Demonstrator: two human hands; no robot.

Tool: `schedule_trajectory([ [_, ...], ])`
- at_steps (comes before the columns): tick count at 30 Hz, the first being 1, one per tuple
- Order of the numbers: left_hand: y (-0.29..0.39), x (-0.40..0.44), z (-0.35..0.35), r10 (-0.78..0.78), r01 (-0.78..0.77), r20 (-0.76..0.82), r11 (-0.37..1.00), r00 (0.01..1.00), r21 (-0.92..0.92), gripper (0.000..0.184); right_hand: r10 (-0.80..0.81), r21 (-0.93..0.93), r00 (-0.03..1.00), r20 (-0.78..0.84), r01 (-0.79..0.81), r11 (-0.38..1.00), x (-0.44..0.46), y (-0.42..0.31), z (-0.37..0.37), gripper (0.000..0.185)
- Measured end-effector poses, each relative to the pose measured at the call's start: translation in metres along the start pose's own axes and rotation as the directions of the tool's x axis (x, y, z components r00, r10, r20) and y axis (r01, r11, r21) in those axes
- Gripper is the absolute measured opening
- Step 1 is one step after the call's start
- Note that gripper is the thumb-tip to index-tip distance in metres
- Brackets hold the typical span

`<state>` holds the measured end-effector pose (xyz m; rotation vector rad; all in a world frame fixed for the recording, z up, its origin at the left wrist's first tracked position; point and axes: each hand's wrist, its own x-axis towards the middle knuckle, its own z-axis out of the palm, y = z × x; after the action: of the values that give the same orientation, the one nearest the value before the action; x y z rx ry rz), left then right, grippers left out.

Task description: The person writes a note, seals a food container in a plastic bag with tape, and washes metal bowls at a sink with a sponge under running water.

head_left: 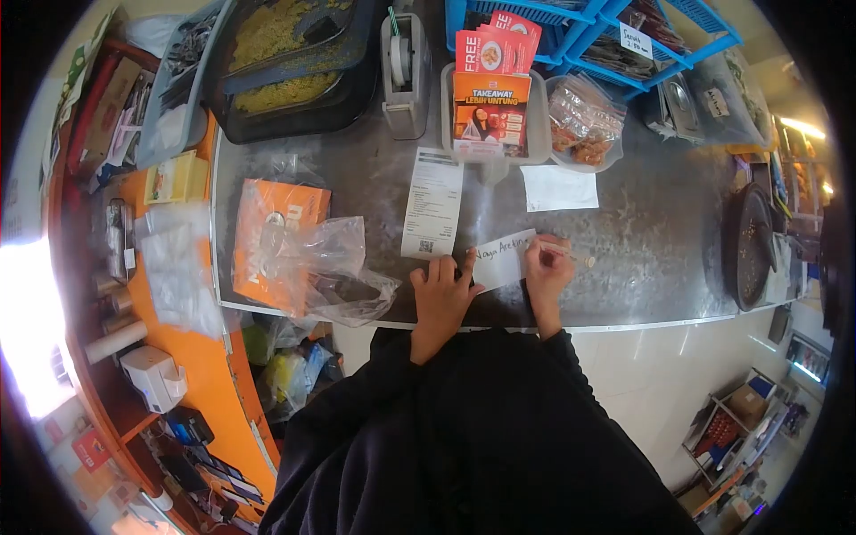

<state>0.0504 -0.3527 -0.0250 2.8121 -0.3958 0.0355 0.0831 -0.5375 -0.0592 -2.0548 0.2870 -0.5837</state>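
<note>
- Well left of the receipt, an orange counter runs beside the table.
- Left of the receipt lies one orange packet, partly under a crumpled clear plastic bag.
- The receipt is single, its long axis running away from the person, far end leaning slightly left to right.
- At the receipt's near end, the left hand lies palm down, fingers loosely spread, gripping nothing; its thumb rests on the white slip.
- Just right of the receipt's near end lies one white slip, long axis crosswise, right end angled away; handwriting starts along its upper edge.
- Further right of the receipt, the right hand is curled closed, pinching one pen that points left toward the slip.
- Beyond that hand, right of the receipt, lies one blank sheet.
- Right of the receipt spreads the scuffed grey metal table, tiled floor before it.
- Farthest right of the receipt sits one round dark dish.
</note>
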Motion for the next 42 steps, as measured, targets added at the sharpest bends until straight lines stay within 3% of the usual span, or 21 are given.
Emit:
schedule_trajectory([
  [5,0.0,-0.001,-0.001,0.011,-0.011,-0.006,1.0,1.0,-0.005,0.064,-0.039,-0.043,0.999,0.018,0.04,0.998,0.0,0.003,-0.001,0.003],
  [8,-0.001,0.0,0.0,0.018,-0.018,-0.014,1.0,1.0,-0.008,0.064,0.028,-0.062,1.0,0.013,-0.028,0.998,0.0,0.003,-0.001,0.004],
  [14,-0.001,0.001,-0.002,0.016,-0.016,-0.005,1.0,1.0,0.004,0.064,0.018,0.033,0.999,-0.029,-0.017,0.999,-0.003,0.016,0.002,0.003],
  [17,0.0,-0.001,0.0,0.017,-0.017,0.001,1.0,1.0,0.01,0.063,0.093,0.059,0.996,-0.012,-0.092,0.994,-0.006,0.02,0.002,0.005],
  [23,0.0,0.0,-0.002,0.025,-0.025,-0.007,1.0,1.0,0.009,0.063,-0.094,0.05,0.992,0.081,0.09,0.995,-0.019,0.003,-0.01,0.005],
  [27,-0.001,-0.001,0.001,0.027,-0.027,-0.005,1.0,1.0,-0.004,0.063,-0.179,0.14,0.957,0.229,0.15,0.979,-0.034,-0.008,-0.012,0.007],
  [30,-0.001,0.0,0.0,0.024,-0.024,-0.007,0.999,1.0,-0.025,0.062,-0.264,0.121,0.937,0.23,0.242,0.963,-0.03,-0.016,-0.01,0.006],
  [42,-0.002,-0.002,-0.001,0.004,-0.004,-0.005,0.999,1.0,-0.051,0.062,-0.317,0.068,0.898,0.304,0.311,0.948,-0.026,-0.013,-0.009,0.013],
])
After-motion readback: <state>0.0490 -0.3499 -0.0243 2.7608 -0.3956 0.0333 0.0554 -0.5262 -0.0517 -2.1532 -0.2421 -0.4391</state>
